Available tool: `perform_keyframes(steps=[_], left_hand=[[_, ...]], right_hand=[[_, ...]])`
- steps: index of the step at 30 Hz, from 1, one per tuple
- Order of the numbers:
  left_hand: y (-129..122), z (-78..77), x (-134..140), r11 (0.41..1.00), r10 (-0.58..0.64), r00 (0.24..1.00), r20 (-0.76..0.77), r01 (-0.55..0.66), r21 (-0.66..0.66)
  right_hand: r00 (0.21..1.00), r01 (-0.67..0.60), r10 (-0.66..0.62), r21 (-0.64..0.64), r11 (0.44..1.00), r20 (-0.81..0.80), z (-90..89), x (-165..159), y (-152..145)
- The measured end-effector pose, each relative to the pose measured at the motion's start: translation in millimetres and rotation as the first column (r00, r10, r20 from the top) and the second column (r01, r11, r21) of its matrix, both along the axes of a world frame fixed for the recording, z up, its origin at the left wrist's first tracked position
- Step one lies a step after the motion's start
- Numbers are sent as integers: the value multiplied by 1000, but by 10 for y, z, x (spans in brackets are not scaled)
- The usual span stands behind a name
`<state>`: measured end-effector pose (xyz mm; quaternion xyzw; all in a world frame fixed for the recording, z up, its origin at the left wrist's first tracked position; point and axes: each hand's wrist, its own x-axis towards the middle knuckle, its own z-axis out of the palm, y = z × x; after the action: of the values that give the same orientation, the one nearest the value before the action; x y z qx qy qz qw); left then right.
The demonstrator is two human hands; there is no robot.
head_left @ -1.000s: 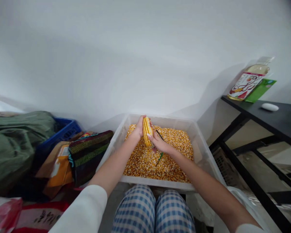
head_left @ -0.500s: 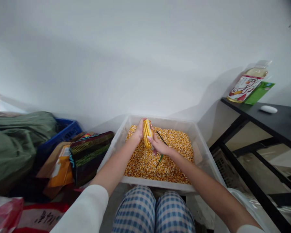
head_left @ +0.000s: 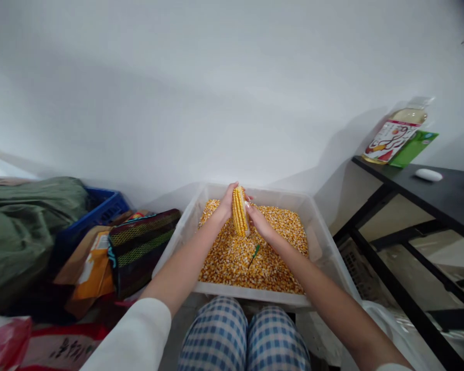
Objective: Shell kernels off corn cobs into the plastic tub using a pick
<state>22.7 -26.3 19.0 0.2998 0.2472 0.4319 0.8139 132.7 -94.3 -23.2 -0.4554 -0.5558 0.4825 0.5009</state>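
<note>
A yellow corn cob (head_left: 239, 214) stands nearly upright between my two hands, above the loose kernels. My left hand (head_left: 226, 201) is wrapped round its left side. On the other side, my right hand (head_left: 259, 220) grips the cob's pale right flank, thumb pressed near the upper part; some of its fingers are hidden behind the cob. Yellow corn kernels (head_left: 224, 265) fill much of a translucent plastic tub (head_left: 251, 292) under both hands. A thin green-and-dark tool (head_left: 254, 255) lies on the kernels just below my right hand; its kind is unclear.
A black shelf (head_left: 456, 190) at right holds a bottle (head_left: 396, 134), a green carton (head_left: 413, 148) and a white oval object (head_left: 428, 175). To the left are a blue crate (head_left: 104, 203), green cloth (head_left: 23, 226), a mesh bag (head_left: 143, 250) and cardboard (head_left: 88, 273). A wall rises behind the tub.
The cob has shifted slightly right and turned in my hands. My right hand has moved up along it. A thin black rod seen beside that hand earlier no longer shows.
</note>
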Motion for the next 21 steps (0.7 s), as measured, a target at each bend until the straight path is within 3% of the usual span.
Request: perform_keyframes(steps=[4, 8, 12, 16, 21], left_hand=[[-42, -25, 128, 988, -26, 999, -30, 30, 150], [-113, -59, 252, 955, 13, 991, -133, 27, 296], [-176, -94, 335, 890, 120, 972, -202, -16, 456], [-211, -120, 369, 887, 158, 953, -259, -22, 462], [-255, -109, 365, 856, 216, 926, -308, -28, 516]], right_hand=[[984, 66, -58, 46, 997, -166, 31, 1, 34], [971, 82, -59, 90, 993, -231, 81, -13, 25], [980, 151, -130, 141, 978, -150, 83, -7, 11], [965, 262, -263, 173, 949, -18, 14, 15, 12], [937, 299, -337, 282, 911, 95, -40, 41, 15]])
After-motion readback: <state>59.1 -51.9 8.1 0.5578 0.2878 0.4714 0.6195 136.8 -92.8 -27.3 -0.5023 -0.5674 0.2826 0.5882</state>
